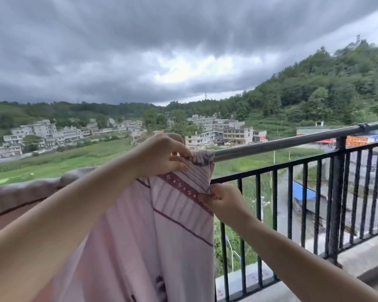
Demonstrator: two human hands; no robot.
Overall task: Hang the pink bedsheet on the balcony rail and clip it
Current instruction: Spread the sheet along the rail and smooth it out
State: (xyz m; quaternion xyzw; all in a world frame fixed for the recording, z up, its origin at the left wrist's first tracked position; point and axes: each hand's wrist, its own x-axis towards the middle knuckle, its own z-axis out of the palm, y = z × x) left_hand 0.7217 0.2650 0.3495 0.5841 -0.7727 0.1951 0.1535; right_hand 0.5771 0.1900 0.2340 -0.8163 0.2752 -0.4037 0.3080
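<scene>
The pink bedsheet (pixel 153 236), striped in dark red, hangs over the silver balcony rail (pixel 282 142) and covers it from the middle of the view leftward. At the sheet's right end on top of the rail, my left hand (pixel 162 155) pinches the bunched fabric. Lower down, my right hand (pixel 223 201) grips the sheet's right side edge in front of the black bars. No clip shows in either hand or on the rail.
Black vertical railing bars (pixel 303 203) run below the rail to a thick post (pixel 338 192) at the right. A concrete ledge (pixel 358 253) forms the balcony's base. Beyond lie fields, buildings and a wooded hill under dark clouds.
</scene>
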